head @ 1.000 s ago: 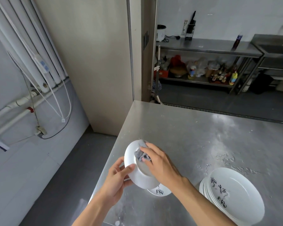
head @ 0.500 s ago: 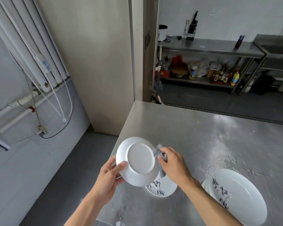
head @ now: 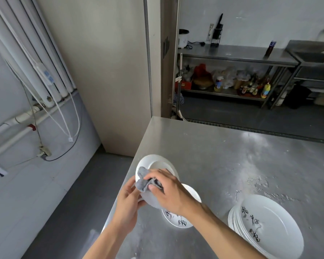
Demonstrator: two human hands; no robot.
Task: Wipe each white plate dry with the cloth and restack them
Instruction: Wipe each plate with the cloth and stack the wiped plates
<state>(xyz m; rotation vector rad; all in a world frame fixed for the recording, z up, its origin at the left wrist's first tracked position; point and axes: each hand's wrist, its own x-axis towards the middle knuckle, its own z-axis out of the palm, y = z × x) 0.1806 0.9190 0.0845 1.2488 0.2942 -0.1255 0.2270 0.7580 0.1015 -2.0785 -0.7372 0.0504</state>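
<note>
The held plate [head: 157,165] is plain white on the side that shows. The cloth [head: 141,181] against it is mid grey, darker in its folds. At five o'clock from it, the lone plate [head: 178,220] is white with black brush-stroke characters. At four o'clock the stack of plates [head: 269,230] is white, its top plate bearing the same black characters. The table [head: 213,150] is dull silver-grey with whitish smears. At nine o'clock, a white pipe [head: 17,136] carries a red band.

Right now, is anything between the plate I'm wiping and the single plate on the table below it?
Nothing visible lies on the single plate under the held plate; the right hand, gripping the cloth, hides part.
</note>
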